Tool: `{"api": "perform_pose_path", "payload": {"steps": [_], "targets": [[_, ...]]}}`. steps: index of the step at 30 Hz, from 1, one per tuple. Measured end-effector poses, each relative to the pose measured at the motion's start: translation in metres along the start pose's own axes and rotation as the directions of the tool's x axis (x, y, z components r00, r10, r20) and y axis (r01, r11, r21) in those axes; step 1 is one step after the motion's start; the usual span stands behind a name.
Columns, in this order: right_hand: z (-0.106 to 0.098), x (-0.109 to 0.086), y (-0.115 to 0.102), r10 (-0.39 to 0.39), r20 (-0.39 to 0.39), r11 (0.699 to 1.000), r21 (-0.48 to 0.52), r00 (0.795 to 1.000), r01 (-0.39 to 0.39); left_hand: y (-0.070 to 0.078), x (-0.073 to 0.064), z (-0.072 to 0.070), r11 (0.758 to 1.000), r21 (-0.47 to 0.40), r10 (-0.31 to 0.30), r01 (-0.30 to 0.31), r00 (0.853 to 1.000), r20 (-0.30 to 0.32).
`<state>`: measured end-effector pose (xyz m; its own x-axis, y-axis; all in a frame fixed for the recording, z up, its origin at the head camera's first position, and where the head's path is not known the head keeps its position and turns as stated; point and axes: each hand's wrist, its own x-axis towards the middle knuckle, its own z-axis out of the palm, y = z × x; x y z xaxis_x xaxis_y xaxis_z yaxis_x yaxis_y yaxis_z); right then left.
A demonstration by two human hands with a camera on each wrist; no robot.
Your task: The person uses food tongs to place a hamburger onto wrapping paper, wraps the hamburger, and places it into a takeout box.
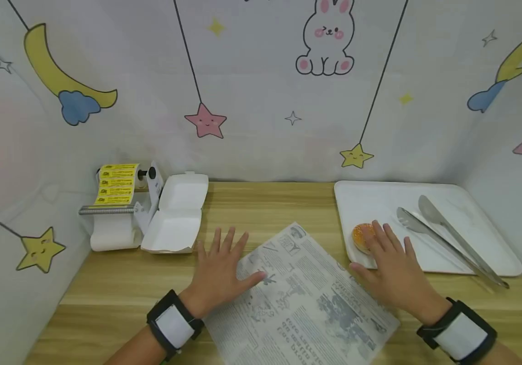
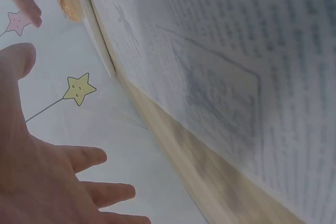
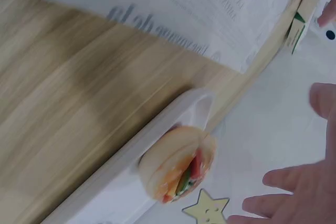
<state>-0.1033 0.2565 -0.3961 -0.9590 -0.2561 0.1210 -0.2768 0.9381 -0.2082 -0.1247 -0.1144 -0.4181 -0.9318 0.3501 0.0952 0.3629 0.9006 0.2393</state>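
Observation:
A sheet of newsprint-patterned wrapping paper (image 1: 297,304) lies on the wooden table, one corner pointing to the back. My left hand (image 1: 219,274), fingers spread, is over the paper's left edge; the head view does not settle whether it touches. In the left wrist view its fingers (image 2: 110,192) look clear of the sheet. My right hand (image 1: 397,274) has straight, spread fingers near the front left of a white tray (image 1: 379,195). Partly behind its fingertips sits a small burger (image 1: 360,237) with a seeded bun; its filling shows in the right wrist view. Neither hand holds anything.
Metal serving tongs (image 1: 452,238) lie across the tray, their end past its front edge. At the back left stand a label dispenser (image 1: 114,203) with a yellow sticker roll and an opened white takeaway box (image 1: 176,218). A patterned wall (image 1: 261,91) closes off the back.

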Motion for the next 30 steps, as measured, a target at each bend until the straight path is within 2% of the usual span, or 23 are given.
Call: {"api": "perform_pose_path", "payload": {"steps": [5, 9, 13, 17, 20, 23, 27, 30], "targets": [[-0.008, 0.002, 0.027, -0.025, -0.172, 1.0, 0.002, 0.985, 0.025, -0.001, 0.0, 0.001, 0.999, -0.042, -0.007, 0.009, 0.999, 0.038], [-0.014, 0.006, 0.06, 0.083, -0.216, 0.996, -0.012, 0.973, -0.088, -0.002, -0.001, 0.001, 0.999, -0.05, -0.007, 0.01, 0.999, 0.041], [-0.017, 0.003, 0.104, 0.232, -0.19, 0.972, 0.01, 0.954, -0.234, -0.002, -0.001, 0.003, 0.998, -0.061, -0.002, 0.003, 1.0, 0.029], [-0.015, -0.007, 0.148, 0.332, -0.15, 0.943, 0.032, 0.931, -0.331, -0.001, -0.001, 0.004, 0.998, -0.061, 0.007, -0.005, 1.0, 0.026], [-0.012, -0.014, 0.171, 0.39, -0.106, 0.921, 0.036, 0.915, -0.388, -0.001, -0.001, 0.003, 0.998, -0.053, 0.02, -0.019, 1.0, 0.021], [-0.009, -0.019, 0.183, 0.411, -0.069, 0.912, 0.043, 0.909, -0.409, 0.0, -0.002, 0.003, 0.998, -0.059, 0.032, -0.03, 0.999, 0.033], [-0.007, -0.021, 0.186, 0.391, -0.044, 0.919, 0.069, 0.919, -0.388, 0.002, -0.002, 0.004, 0.996, -0.082, 0.044, -0.04, 0.997, 0.056], [-0.004, -0.021, 0.186, 0.38, -0.051, 0.923, 0.093, 0.924, -0.374, 0.008, 0.002, 0.005, 0.992, -0.099, 0.079, -0.074, 0.996, 0.051]]}}
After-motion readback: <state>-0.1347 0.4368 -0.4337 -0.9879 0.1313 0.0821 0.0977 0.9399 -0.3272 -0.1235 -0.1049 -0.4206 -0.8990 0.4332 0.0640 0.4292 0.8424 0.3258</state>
